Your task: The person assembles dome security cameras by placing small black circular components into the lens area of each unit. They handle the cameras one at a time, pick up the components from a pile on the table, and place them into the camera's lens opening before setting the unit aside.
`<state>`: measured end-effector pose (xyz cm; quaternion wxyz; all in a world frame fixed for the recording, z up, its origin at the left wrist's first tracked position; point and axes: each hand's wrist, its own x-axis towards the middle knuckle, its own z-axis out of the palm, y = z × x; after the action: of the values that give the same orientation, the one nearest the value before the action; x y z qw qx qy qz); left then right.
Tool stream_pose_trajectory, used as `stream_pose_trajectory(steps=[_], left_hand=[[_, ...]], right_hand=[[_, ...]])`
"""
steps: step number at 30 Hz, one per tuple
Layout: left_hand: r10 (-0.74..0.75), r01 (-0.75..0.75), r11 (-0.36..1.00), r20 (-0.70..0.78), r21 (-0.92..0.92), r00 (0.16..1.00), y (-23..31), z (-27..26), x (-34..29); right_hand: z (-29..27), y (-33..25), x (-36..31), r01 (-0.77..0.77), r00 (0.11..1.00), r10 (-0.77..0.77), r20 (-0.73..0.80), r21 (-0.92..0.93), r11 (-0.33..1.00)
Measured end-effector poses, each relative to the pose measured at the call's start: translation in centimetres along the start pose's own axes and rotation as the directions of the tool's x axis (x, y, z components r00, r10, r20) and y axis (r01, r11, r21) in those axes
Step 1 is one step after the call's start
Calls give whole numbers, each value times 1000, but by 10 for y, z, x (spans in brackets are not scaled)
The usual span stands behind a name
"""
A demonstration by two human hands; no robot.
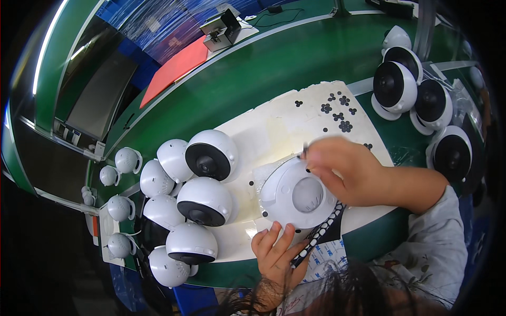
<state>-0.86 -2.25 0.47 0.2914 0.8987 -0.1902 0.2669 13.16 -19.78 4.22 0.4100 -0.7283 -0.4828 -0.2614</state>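
Dark hair (350, 287), nearest the lens, below the white round housing (282, 203).

Surface: green desk (284, 58) bearing a pale, ragged-edged board (274, 131); the housing lies on this board, its grey disc (307, 195) uppermost, clear film (262, 176) showing at its left edge.

Room, beyond the housing and to its left: red sheet (174, 73), metal box (221, 32), film-wrapped blue stacks (147, 23).

Surroundings: white domes (203, 194), several black-faced, crowded left of the housing; further black-faced domes (394, 87) grouped well to its right. Small black pads (345, 126), mostly in clusters, beyond the housing and to its right. Printed sheet (325, 258), white and blue, below the housing. Perforated black strip (319, 231) running down from the housing's lower right edge.

Hands: left hand (276, 258), fingers part-spread, tips at the housing's near rim, strip beside the thumb; right hand (345, 166), blurred, fingers curled, covering the housing's far right rim; whether it grips anything cannot be told.
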Motion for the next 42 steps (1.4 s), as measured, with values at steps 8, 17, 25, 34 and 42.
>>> stream_pose_trajectory(steps=[8, 17, 25, 34, 42], left_hand=[[22, -22, 1000, 22, 22, 1000, -3, 1, -1], [-34, 35, 999, 41, -29, 999, -2, 2, -3], [-3, 3, 1000, 19, -23, 1000, -1, 2, -1], [-7, 6, 1000, 14, 26, 1000, 1, 1, 0], [19, -19, 1000, -17, -6, 1000, -2, 4, 0]], right_hand=[[-4, -13, 15, -32, 998, 30, 47, 31, 999], [10, -16, 22, -208, 961, 151, 232, 243, 948], [12, -17, 17, -80, 981, 62, 185, 94, 992], [1, -36, -2, 37, 991, 7, 135, -324, 945], [-2, -33, -24, -277, 932, 222, 286, 169, 946]])
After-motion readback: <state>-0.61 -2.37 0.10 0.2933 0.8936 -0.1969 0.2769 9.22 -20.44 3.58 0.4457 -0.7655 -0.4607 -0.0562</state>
